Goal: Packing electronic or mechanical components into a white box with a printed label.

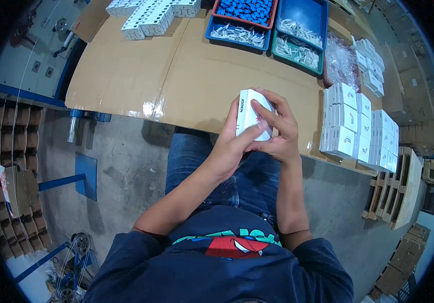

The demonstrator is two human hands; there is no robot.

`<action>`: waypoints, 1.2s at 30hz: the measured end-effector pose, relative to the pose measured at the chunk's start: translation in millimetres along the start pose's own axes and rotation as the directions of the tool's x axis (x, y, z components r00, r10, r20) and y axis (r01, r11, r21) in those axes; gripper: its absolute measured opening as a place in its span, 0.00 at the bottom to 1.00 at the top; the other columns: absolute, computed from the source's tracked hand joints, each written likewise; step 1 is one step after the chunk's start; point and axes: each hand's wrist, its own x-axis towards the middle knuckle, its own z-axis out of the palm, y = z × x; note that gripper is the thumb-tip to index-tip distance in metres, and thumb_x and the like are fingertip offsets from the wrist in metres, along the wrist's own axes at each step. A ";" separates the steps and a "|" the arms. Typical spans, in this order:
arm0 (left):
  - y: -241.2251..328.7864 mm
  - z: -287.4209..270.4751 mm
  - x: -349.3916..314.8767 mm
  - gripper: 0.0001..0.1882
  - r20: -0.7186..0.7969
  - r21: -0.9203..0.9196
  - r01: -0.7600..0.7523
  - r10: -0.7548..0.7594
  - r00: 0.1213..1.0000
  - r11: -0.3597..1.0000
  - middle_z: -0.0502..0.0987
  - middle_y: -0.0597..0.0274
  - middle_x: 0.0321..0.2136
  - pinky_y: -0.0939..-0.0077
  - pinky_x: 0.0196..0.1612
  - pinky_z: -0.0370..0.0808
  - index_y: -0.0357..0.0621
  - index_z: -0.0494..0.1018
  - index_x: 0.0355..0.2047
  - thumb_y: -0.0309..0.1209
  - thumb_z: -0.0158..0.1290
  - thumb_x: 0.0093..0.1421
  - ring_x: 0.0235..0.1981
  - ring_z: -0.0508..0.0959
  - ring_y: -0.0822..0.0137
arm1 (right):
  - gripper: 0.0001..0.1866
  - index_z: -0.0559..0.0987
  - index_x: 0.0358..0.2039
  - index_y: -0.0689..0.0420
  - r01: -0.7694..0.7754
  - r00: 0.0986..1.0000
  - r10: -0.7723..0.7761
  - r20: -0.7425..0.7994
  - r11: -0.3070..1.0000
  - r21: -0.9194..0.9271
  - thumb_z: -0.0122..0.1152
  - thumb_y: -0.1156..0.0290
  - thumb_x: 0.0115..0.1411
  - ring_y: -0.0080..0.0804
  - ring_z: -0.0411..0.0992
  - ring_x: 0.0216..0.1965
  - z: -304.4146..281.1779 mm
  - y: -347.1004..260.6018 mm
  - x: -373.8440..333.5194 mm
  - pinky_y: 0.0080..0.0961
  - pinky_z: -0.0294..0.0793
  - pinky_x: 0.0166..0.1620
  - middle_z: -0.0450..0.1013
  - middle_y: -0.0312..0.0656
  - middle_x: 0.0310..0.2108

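Note:
A small white box (249, 117) with printing on it is held between my two hands, just above the near edge of the cardboard-covered table (126, 76). My left hand (229, 146) grips it from the left, the thumb lying across its lower face. My right hand (283, 129) wraps its right side, with fingers reaching over the top and front. Whether the box's flaps are closed cannot be made out. Both hands are closed on it, and parts of its right side are hidden behind my fingers.
Stacked white boxes (346, 121) stand at the table's right edge. Along the far side are blue trays (237, 45) and a green tray (298, 63) of small white pieces, a red tray (276, 12) of blue pieces, clear plastic bags (341, 60) and white patterned boxes (151, 22). Wooden pallets (399, 187) stand right.

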 end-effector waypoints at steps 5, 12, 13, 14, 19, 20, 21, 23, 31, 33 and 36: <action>-1.9 -1.0 1.4 0.38 0.034 0.025 -0.004 0.003 0.999 1.000 0.66 0.53 0.61 0.66 0.59 0.75 0.46 0.48 0.74 0.23 0.50 0.66 0.61 0.72 0.62 | 0.46 0.83 0.57 0.52 0.026 1.000 -0.025 0.013 0.996 -0.085 0.84 0.49 0.35 0.53 0.68 0.65 -6.8 2.9 -1.9 0.50 0.66 0.67 0.70 0.52 0.61; 4.0 -25.4 5.5 0.24 -0.004 -0.238 0.157 -0.162 0.987 0.959 0.74 0.54 0.55 0.62 0.62 0.71 0.39 0.64 0.63 0.32 0.52 0.69 0.58 0.74 0.60 | 0.38 0.84 0.51 0.57 -0.164 0.931 0.140 -0.338 0.986 -0.044 0.81 0.45 0.44 0.46 0.72 0.62 0.5 -31.4 10.6 0.43 0.67 0.65 0.76 0.48 0.56; 3.8 -27.3 8.1 0.24 0.000 -0.226 0.168 -0.173 0.985 0.960 0.74 0.54 0.55 0.62 0.62 0.71 0.39 0.64 0.63 0.32 0.52 0.69 0.58 0.74 0.60 | 0.38 0.84 0.51 0.57 -0.168 0.924 0.143 -0.354 0.985 -0.041 0.81 0.45 0.44 0.46 0.72 0.62 -3.3 -31.8 2.7 0.43 0.67 0.65 0.76 0.48 0.56; 7.7 -27.0 11.1 0.24 -0.038 -0.215 0.063 -0.072 0.997 0.975 0.74 0.55 0.56 0.62 0.64 0.69 0.40 0.65 0.63 0.35 0.51 0.69 0.59 0.74 0.61 | 0.31 0.83 0.45 0.58 -0.360 0.902 0.340 -0.266 0.932 -0.029 0.80 0.48 0.49 0.40 0.75 0.54 -8.0 -31.1 -5.1 0.37 0.70 0.57 0.78 0.45 0.48; 15.4 -39.6 15.8 0.39 0.045 -0.181 0.049 -0.042 0.998 0.982 0.61 0.46 0.71 0.56 0.72 0.62 0.38 0.50 0.74 0.43 0.49 0.68 0.71 0.63 0.54 | 0.17 0.81 0.36 0.62 -0.665 0.723 0.690 0.042 0.677 0.316 0.70 0.58 0.65 0.21 0.71 0.26 16.2 -41.9 -11.2 0.20 0.70 0.31 0.76 0.35 0.25; 15.1 -35.5 15.9 0.41 0.095 -0.134 0.022 -0.010 0.995 0.991 0.59 0.46 0.72 0.53 0.73 0.60 0.41 0.48 0.75 0.44 0.49 0.68 0.72 0.61 0.51 | 0.17 0.82 0.39 0.63 -0.583 0.759 0.649 -0.046 0.711 0.393 0.68 0.58 0.66 0.23 0.73 0.24 29.8 -50.9 -4.2 0.23 0.71 0.30 0.78 0.38 0.25; 13.8 -31.4 17.0 0.41 0.107 -0.121 0.039 -0.026 0.994 0.992 0.59 0.46 0.72 0.53 0.73 0.60 0.41 0.48 0.75 0.44 0.49 0.68 0.72 0.61 0.51 | 0.17 0.82 0.39 0.63 -0.580 0.754 0.654 -0.066 0.709 0.401 0.68 0.58 0.66 0.23 0.73 0.24 38.2 -51.4 -2.3 0.23 0.71 0.30 0.78 0.38 0.25; 14.3 -25.0 16.5 0.41 0.139 -0.186 0.033 -0.007 0.990 0.982 0.59 0.45 0.72 0.52 0.73 0.60 0.41 0.47 0.75 0.44 0.48 0.68 0.73 0.59 0.50 | 0.17 0.82 0.42 0.63 -0.403 0.829 0.491 -0.267 0.856 0.323 0.67 0.59 0.67 0.29 0.77 0.25 47.9 -49.6 0.4 0.28 0.73 0.29 0.80 0.44 0.26; 5.4 -48.7 14.0 0.46 0.167 -0.124 0.052 -0.031 0.985 0.991 0.66 0.46 0.67 0.55 0.71 0.65 0.38 0.55 0.72 0.55 0.58 0.65 0.69 0.66 0.53 | 0.15 0.80 0.40 0.65 -0.368 0.920 0.331 -0.209 0.914 -0.171 0.67 0.63 0.65 0.43 0.79 0.25 37.0 -66.8 2.5 0.33 0.75 0.29 0.79 0.50 0.27; 7.2 -49.4 15.0 0.47 0.157 -0.097 0.042 -0.026 0.987 0.994 0.68 0.47 0.66 0.56 0.70 0.66 0.36 0.59 0.70 0.55 0.62 0.62 0.68 0.68 0.55 | 0.15 0.78 0.37 0.64 -0.377 0.923 0.345 -0.171 0.899 -0.221 0.66 0.62 0.65 0.46 0.78 0.24 37.6 -69.6 3.7 0.35 0.74 0.27 0.77 0.50 0.26; 6.3 -58.7 17.9 0.45 0.193 -0.095 0.036 -0.017 0.981 0.995 0.68 0.47 0.66 0.57 0.69 0.68 0.36 0.67 0.66 0.55 0.65 0.58 0.68 0.68 0.56 | 0.17 0.75 0.33 0.62 -0.326 0.936 0.285 -0.205 0.923 -0.204 0.66 0.60 0.65 0.46 0.77 0.23 39.7 -71.1 4.5 0.36 0.72 0.27 0.75 0.49 0.25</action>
